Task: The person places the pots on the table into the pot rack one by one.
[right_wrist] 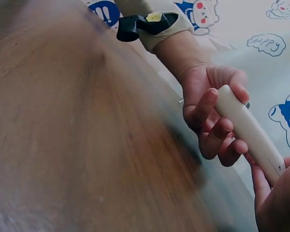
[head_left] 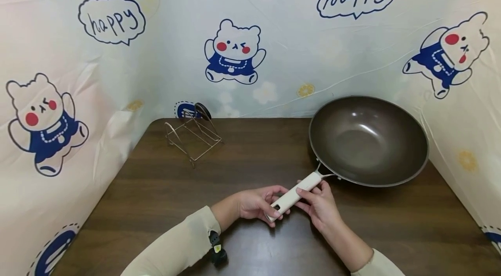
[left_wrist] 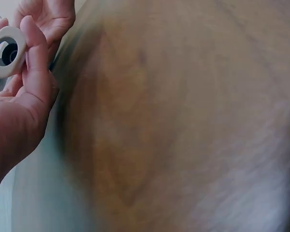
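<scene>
A dark brown wok (head_left: 368,141) with a cream handle (head_left: 291,197) is on the right side of the table, its bowl facing up. My left hand (head_left: 258,204) grips the handle's free end, thumb on top beside the hanging hole. Nearer the bowl, my right hand (head_left: 321,206) holds the same handle, thumb along its upper side. The left wrist view shows the round end of the handle (left_wrist: 8,52) between thumb and fingers. From the right wrist, the left hand's curled fingers (right_wrist: 215,130) show under the handle (right_wrist: 251,133).
A wire rack (head_left: 193,134) with a dark round piece (head_left: 203,111) at its back stands at the table's far left. The brown wooden table (head_left: 242,150) meets a cloth backdrop (head_left: 289,41) printed with cartoon bears, which also rises along both sides.
</scene>
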### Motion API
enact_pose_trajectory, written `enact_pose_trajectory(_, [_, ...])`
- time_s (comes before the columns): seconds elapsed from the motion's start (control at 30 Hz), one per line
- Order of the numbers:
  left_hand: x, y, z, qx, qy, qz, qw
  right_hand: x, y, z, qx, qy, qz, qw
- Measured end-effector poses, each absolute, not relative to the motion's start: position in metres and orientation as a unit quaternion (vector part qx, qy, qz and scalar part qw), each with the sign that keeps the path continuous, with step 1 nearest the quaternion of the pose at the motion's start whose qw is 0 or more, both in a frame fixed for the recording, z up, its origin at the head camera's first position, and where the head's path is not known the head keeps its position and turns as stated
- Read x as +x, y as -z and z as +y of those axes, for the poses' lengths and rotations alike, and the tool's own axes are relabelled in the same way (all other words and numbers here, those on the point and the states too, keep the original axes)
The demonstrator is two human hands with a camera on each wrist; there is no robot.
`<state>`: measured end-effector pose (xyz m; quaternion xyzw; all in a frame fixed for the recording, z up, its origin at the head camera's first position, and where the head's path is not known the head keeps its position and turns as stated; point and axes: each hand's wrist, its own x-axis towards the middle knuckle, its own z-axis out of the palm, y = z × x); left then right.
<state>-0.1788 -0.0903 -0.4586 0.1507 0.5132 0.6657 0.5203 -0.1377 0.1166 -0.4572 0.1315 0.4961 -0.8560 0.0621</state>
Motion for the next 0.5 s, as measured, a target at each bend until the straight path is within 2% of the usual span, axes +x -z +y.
enact_pose_trajectory(0.5, [-0.166,0.465,-0.087,0.165,-0.676,0.519,0.496,-0.138,0.462,0.118,0.106,0.844,0.521,0.07])
